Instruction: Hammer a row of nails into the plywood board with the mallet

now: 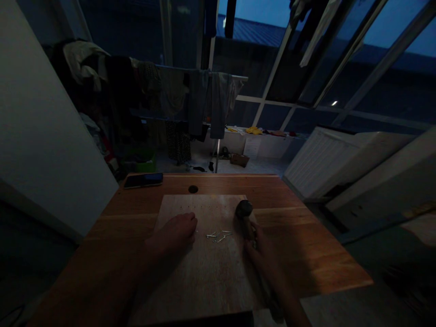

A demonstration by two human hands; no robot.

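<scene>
Our right hand [261, 247] grips a hammer [244, 210], fingers clamped around the handle, at the right edge of the wooden board [207, 277]. Our left hand [179, 229] is at the board's left side, fingers curled; we cannot tell whether they pinch anything. Between our 2 hands, we see loose nails [211, 236] lying on the board.

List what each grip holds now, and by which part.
Right grip: hammer, by its upper handle. Left grip: curled over the board; can't tell whether it holds anything.
</scene>
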